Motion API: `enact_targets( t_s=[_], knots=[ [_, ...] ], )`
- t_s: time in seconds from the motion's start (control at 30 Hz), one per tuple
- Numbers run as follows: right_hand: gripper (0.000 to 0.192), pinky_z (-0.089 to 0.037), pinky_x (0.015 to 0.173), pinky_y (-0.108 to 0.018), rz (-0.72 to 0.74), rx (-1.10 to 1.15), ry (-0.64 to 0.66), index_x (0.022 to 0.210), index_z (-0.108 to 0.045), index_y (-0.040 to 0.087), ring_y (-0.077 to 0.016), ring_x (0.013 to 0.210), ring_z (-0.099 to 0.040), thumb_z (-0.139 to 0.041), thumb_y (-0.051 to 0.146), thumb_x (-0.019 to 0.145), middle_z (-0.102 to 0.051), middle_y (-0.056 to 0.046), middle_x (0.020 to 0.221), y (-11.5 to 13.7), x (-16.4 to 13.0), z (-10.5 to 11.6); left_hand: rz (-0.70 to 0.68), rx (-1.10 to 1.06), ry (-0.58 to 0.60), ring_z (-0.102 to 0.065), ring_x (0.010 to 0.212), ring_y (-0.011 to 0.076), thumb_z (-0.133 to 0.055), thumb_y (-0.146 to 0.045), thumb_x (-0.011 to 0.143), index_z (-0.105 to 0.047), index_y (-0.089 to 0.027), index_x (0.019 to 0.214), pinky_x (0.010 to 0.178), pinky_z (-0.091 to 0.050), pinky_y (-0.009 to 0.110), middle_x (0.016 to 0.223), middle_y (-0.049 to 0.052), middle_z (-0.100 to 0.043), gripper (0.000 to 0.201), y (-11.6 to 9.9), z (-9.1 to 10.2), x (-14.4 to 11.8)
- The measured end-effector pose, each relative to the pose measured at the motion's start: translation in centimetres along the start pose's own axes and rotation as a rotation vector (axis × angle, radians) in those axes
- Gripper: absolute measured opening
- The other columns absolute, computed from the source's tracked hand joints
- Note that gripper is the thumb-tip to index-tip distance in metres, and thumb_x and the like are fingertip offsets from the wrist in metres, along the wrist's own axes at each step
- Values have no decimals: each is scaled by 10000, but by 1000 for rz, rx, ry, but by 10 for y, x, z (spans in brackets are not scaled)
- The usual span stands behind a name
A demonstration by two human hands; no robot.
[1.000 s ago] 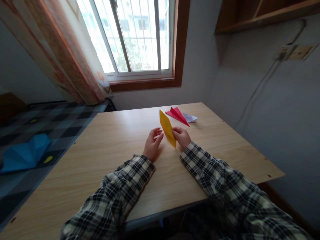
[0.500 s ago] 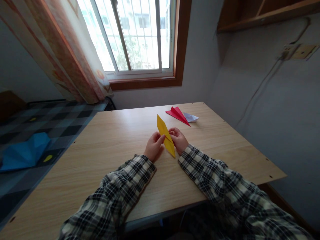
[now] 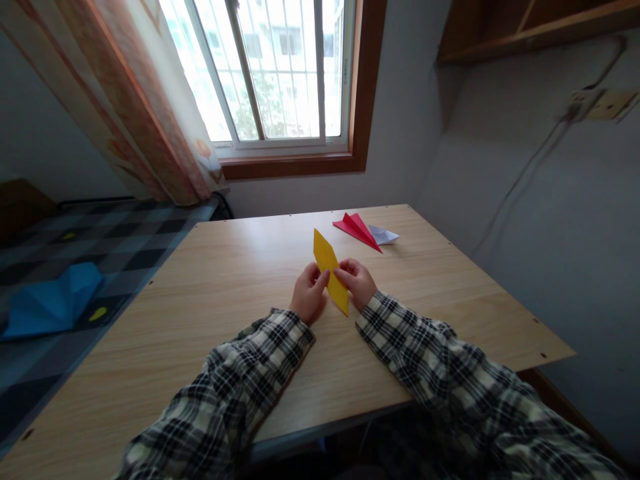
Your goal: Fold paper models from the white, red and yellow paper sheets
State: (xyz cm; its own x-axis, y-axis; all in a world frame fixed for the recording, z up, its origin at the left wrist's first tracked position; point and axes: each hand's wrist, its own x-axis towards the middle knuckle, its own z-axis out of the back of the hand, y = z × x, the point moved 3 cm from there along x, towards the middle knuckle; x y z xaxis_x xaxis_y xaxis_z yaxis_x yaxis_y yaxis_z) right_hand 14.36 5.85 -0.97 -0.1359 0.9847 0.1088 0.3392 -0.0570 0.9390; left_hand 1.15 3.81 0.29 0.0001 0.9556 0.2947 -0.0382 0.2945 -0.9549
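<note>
A folded yellow paper point(image 3: 330, 269), long and pointed at both ends, stands tilted above the middle of the wooden table point(image 3: 210, 300). My left hand point(image 3: 309, 294) pinches it from the left and my right hand point(image 3: 357, 283) pinches it from the right, fingertips meeting on the sheet. Both arms wear plaid sleeves. Beyond the hands, a red folded paper plane point(image 3: 357, 229) lies flat on the table with a white folded paper point(image 3: 384, 235) touching its right side.
A window point(image 3: 280, 73) with a curtain point(image 3: 130, 100) on its left stands behind the table. Left of the table is a bed with a checked cover point(image 3: 75, 247) and a blue folded cloth point(image 3: 50, 303). A grey wall point(image 3: 525, 200) runs close along the right edge.
My left hand, open beside the yellow paper a second ago, has closed onto it. Both hands now pinch the paper, which has shifted slightly left and toward me.
</note>
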Motion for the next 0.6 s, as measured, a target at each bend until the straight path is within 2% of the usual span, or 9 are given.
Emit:
enact_targets(
  t_s=[0.17,0.33,0.6],
  knots=[
    [288,-481,582,-272,45,-95,-62,791,-551,215,-148,619,-593,-726,409,668,-618,38,674,1,-1,0,-16,59,30,-590,791,174,-610,-384,834,-618,-163,970,717,-472,289,875,30,-658,260,0,-2,0],
    [178,-430,540,-269,168,-359,-95,813,-578,226,-142,598,-536,-655,360,724,-591,31,688,8,-3,2,3,119,23,-593,770,185,-612,-332,815,-663,-146,951,698,-461,292,852,44,-681,236,1,-1,1],
    [110,-467,691,-328,400,-671,-72,837,-586,230,-176,730,-539,-629,273,745,-598,-7,840,16,-6,-2,-3,149,-45,-569,673,163,-654,-303,775,-699,-156,870,646,-441,276,750,17,-675,181,-2,1,0]
  ],
)
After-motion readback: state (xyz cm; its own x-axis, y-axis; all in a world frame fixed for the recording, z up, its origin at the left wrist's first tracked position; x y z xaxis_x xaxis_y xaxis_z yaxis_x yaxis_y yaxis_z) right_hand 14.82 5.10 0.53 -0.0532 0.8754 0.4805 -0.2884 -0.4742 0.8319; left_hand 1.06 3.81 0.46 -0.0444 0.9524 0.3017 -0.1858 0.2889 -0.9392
